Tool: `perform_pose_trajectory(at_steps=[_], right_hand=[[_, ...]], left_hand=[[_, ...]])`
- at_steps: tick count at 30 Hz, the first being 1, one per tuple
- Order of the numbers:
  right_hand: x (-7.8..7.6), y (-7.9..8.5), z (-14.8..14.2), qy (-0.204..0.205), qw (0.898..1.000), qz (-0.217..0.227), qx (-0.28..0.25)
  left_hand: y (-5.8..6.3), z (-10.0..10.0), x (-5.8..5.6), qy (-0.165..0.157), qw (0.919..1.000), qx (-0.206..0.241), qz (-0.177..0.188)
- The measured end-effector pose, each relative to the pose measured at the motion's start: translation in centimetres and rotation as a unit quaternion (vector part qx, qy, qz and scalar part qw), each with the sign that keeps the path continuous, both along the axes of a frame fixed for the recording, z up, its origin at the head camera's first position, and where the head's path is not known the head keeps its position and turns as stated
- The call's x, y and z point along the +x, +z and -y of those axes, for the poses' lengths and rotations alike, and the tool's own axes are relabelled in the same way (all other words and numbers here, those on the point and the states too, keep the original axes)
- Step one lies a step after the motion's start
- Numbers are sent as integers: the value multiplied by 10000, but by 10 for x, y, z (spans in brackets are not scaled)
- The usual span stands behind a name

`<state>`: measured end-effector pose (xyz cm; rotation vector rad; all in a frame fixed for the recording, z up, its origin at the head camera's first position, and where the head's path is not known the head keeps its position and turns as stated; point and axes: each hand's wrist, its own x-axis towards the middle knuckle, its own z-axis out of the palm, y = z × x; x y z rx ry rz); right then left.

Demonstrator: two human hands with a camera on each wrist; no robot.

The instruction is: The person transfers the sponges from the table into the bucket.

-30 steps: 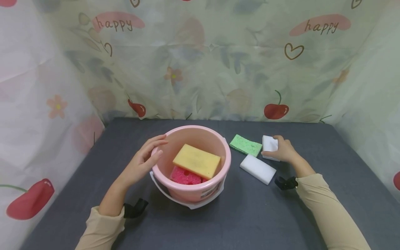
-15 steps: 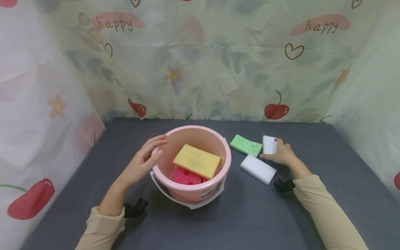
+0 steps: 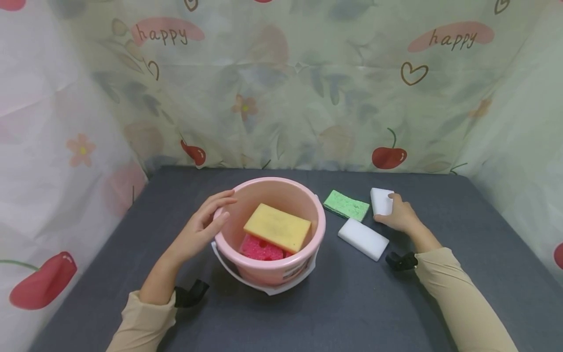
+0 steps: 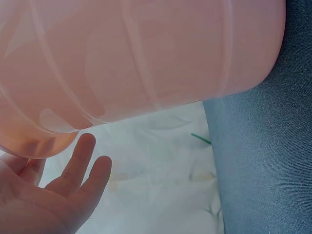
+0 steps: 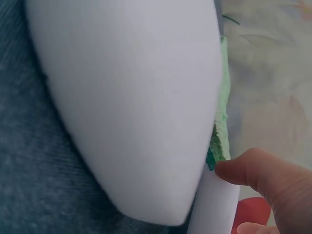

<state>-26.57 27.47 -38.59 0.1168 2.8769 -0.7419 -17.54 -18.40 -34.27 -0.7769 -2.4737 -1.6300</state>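
Observation:
My left hand (image 3: 204, 226) rests at the left rim of a pink bucket (image 3: 269, 271), its index finger and thumb lying over the edge. Two other fingers (image 4: 101, 168) extend outside the bucket wall in the left wrist view. A yellow sponge (image 3: 277, 226) lies slanted inside, on top of a bright pink sponge (image 3: 259, 248). To the right, my right hand (image 3: 399, 215) pinches a white sponge block (image 3: 381, 200) between thumb and fingers. The right wrist view shows the thumb or a finger (image 5: 248, 170) at that block (image 5: 213, 202), behind a nearer white one.
A green sponge (image 3: 346, 204) lies between the bucket and the right hand. Just in front of it is a second white sponge block (image 3: 363, 238). All stand on a dark cloth-covered table (image 3: 334, 313), with a printed curtain (image 3: 299, 98) behind and at both sides.
My right hand has shifted a little, and the white block in it has moved slightly right and back, away from the green sponge. My left hand and the bucket have stayed put.

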Motion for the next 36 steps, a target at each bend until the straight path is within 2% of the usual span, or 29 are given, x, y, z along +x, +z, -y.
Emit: perform_pose_trajectory(at_steps=[11, 26, 36], right_hand=[[-2, 5, -6, -29, 9995, -298, -122], [6, 19, 2, 71, 9945, -966, -391], [9, 27, 4, 133, 9906, -1256, -520]], left_hand=[[1, 0, 0, 25, 10000, -21, 20], [0, 0, -1, 50, 10000, -39, -2], [1, 0, 0, 38, 10000, -55, 5]])
